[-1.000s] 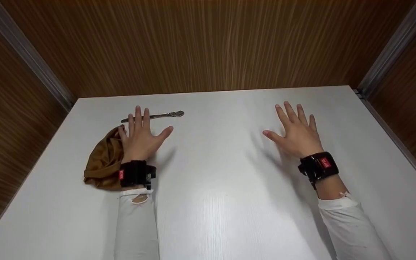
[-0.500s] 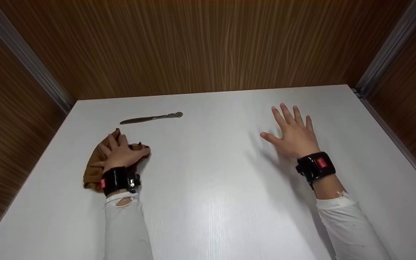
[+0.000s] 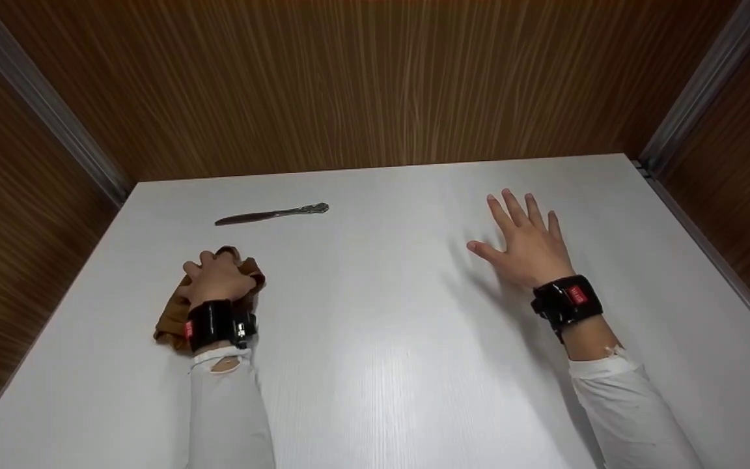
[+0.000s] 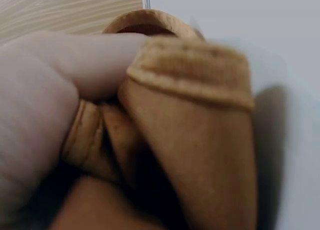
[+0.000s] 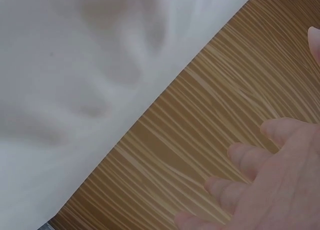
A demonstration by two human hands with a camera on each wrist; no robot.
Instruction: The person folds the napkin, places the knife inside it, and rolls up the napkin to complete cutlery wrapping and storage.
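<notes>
The left hand (image 3: 217, 279) has its fingers (image 4: 75, 64) curled tight around a bunched brown cloth (image 3: 173, 319) near the white table's (image 3: 375, 365) left edge. The right hand (image 3: 526, 244) lies spread and flat, holding nothing, well apart. A butter knife (image 3: 272, 213) rests beyond the cloth.

The cloth (image 3: 173, 319) is brown and soft, bunched into a crumpled heap under my left hand (image 3: 219, 279), which grips it with curled fingers. It lies on the near left part of the table. Close up, the cloth (image 4: 200, 120) shows thick folds and a stitched hem against my fingers (image 4: 90, 64).
</notes>
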